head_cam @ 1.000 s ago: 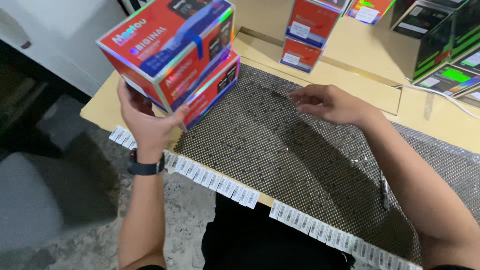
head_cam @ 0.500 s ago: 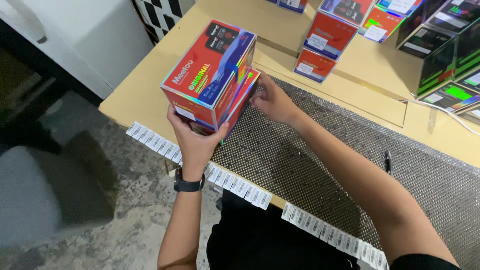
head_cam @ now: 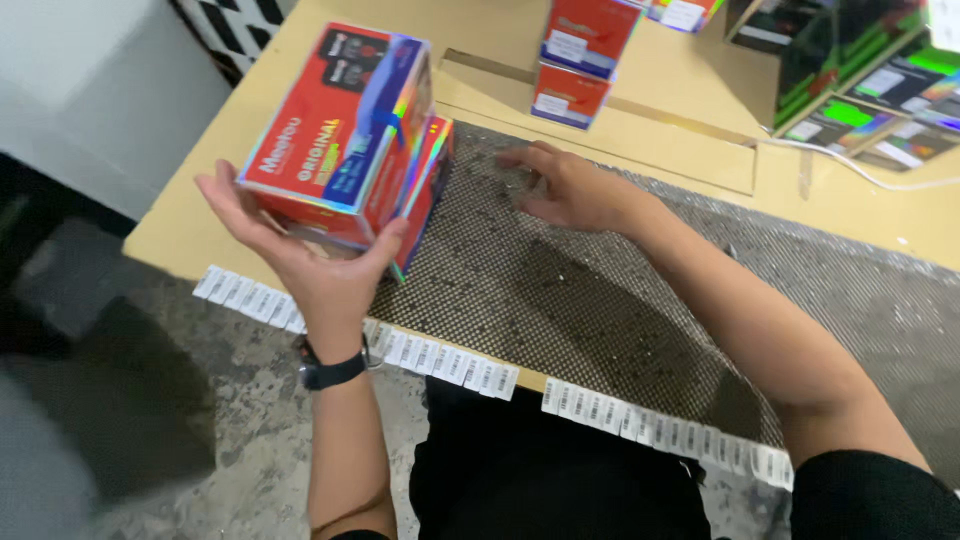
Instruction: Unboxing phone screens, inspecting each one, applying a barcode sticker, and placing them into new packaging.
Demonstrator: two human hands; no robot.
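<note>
Strips of barcode labels [head_cam: 455,365] are hanging off the near bench [head_cam: 190,215] edge, with plenty of bare mesh mat [head_cam: 600,300] open in the middle. Left hand [head_cam: 310,260] is cupping a stack of red holographic boxes [head_cam: 345,140], tilted, over the mat's left edge. Right hand [head_cam: 570,185], on the boxes half a second ago, is now lying spread flat on the mat.

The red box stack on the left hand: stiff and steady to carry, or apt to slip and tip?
The red box stack looks stiff: its cardboard edges stay crisp. Probably light, since the left hand bears it alone from below. The glossy faces may slide, and the lower box already sits offset, so tipping seems possible.
</note>
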